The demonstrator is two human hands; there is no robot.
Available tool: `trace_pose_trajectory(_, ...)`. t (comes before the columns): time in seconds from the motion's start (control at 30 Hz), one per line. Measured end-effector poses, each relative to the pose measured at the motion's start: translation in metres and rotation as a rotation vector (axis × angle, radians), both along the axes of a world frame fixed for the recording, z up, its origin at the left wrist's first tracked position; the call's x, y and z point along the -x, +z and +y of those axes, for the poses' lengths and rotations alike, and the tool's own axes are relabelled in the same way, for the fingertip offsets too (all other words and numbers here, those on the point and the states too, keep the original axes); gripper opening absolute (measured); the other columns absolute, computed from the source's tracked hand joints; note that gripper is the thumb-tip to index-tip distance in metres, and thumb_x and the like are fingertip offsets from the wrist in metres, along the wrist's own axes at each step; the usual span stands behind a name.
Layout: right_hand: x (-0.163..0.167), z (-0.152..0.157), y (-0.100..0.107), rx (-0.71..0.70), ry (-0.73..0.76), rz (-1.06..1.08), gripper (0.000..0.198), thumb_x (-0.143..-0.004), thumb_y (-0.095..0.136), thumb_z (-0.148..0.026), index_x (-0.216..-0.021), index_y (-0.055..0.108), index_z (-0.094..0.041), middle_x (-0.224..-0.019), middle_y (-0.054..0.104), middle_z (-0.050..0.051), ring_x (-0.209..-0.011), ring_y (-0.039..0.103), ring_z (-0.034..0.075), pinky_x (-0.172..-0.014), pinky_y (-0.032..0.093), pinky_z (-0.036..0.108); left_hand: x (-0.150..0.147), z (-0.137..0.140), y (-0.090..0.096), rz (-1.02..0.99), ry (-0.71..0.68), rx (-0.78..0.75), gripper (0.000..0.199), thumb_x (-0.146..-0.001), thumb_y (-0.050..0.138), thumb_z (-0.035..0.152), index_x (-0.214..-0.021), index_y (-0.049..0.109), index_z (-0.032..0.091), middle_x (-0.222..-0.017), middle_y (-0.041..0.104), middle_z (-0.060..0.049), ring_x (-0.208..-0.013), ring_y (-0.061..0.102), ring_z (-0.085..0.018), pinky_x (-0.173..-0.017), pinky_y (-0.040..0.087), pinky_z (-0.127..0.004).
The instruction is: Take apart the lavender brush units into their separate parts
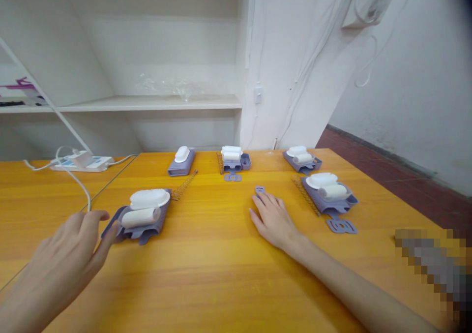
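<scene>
At the left, a grey-purple case (162, 220) carries a white oval piece (149, 198) and a white roll (140, 218). My left hand (70, 249) is at its left end, thumb and index finger apart, the thumb overlapping a grey-purple end part (108, 226); I cannot tell whether it touches. My right hand (273, 218) lies on the table with fingers stretched out, fingertips at a small flat grey-purple plate (260, 189) that they partly cover. Beside the left case lies a coiled spring (184, 185).
More cases stand at the back left (180, 165), back middle (232, 163), back right (302, 161) and right (328, 193), some with springs and flat plates. A power strip (83, 162) with cables is at the left. White shelves (147, 104) rise behind the table (221, 274).
</scene>
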State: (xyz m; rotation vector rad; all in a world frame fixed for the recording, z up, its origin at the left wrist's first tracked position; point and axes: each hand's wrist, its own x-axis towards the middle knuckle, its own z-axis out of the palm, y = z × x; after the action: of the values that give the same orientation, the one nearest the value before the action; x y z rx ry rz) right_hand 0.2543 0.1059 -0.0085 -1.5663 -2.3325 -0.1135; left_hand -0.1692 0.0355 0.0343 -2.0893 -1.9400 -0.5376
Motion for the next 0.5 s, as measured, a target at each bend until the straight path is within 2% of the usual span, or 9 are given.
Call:
trace_pose_trajectory(0.07,0.011,-0.021,0.006,0.042,0.11,0.016,0.04,-0.093,0.037,-0.032,-0.125,0.051,-0.012,-0.13,0.051,0.015,-0.121,0.042,0.027,-0.1,0.031,0.044,-0.021,-0.002,0.014,0.138,0.112,-0.033,0.035,-0.086,0.031,0.048,-0.096,0.05,0.022,-0.086,0.056,-0.009,-0.083,0.056,-0.032,-0.069,0.046,-0.044)
trace_pose_trajectory(0.17,0.034,-0.054,0.014,0.11,0.423,0.027,0.043,-0.091,0.04,-0.034,-0.127,0.048,-0.012,-0.133,0.049,0.012,-0.125,0.039,0.024,-0.108,0.023,0.04,-0.063,0.005,0.032,0.219,0.034,0.063,0.037,-0.09,0.027,0.046,-0.092,0.051,0.018,-0.087,0.058,-0.011,-0.082,0.056,-0.027,-0.074,0.045,-0.041)
trace_pose_trajectory(0.23,0.053,-0.07,0.017,0.129,0.627,0.027,0.044,-0.091,0.041,-0.038,-0.125,0.049,-0.012,-0.136,0.047,0.011,-0.129,0.035,0.022,-0.111,0.02,0.038,-0.091,0.02,0.037,0.272,0.01,0.076,0.038,-0.091,0.028,0.046,-0.092,0.053,0.018,-0.09,0.059,-0.011,-0.085,0.056,-0.027,-0.074,0.043,-0.039)
trace_pose_trajectory(0.33,0.087,-0.083,0.016,0.065,0.799,0.014,0.038,-0.09,0.04,-0.038,-0.113,0.054,-0.012,-0.137,0.046,0.011,-0.129,0.034,0.024,-0.108,0.025,0.043,-0.128,0.054,0.034,0.383,-0.024,0.126,0.034,-0.091,0.032,0.038,-0.091,0.058,0.016,-0.093,0.061,-0.013,-0.093,0.056,-0.03,-0.076,0.041,-0.039)
trace_pose_trajectory(0.43,0.124,-0.087,0.009,-0.03,0.909,-0.006,0.034,-0.089,0.039,-0.039,-0.102,0.057,-0.012,-0.13,0.052,0.012,-0.116,0.045,0.026,-0.089,0.042,0.042,-0.157,0.093,0.023,0.409,-0.069,0.259,0.031,-0.09,0.033,0.025,-0.097,0.06,0.012,-0.097,0.063,-0.017,-0.095,0.058,-0.03,-0.077,0.041,-0.04)
trace_pose_trajectory(0.5,0.146,-0.087,0.004,-0.089,0.974,-0.008,0.036,-0.09,0.038,-0.041,-0.101,0.056,-0.012,-0.119,0.058,0.012,-0.106,0.051,0.025,-0.079,0.045,0.038,-0.173,0.116,0.013,0.38,-0.024,0.359,0.032,-0.087,0.033,0.016,-0.102,0.06,0.008,-0.104,0.062,-0.02,-0.1,0.057,-0.03,-0.079,0.041,-0.04)
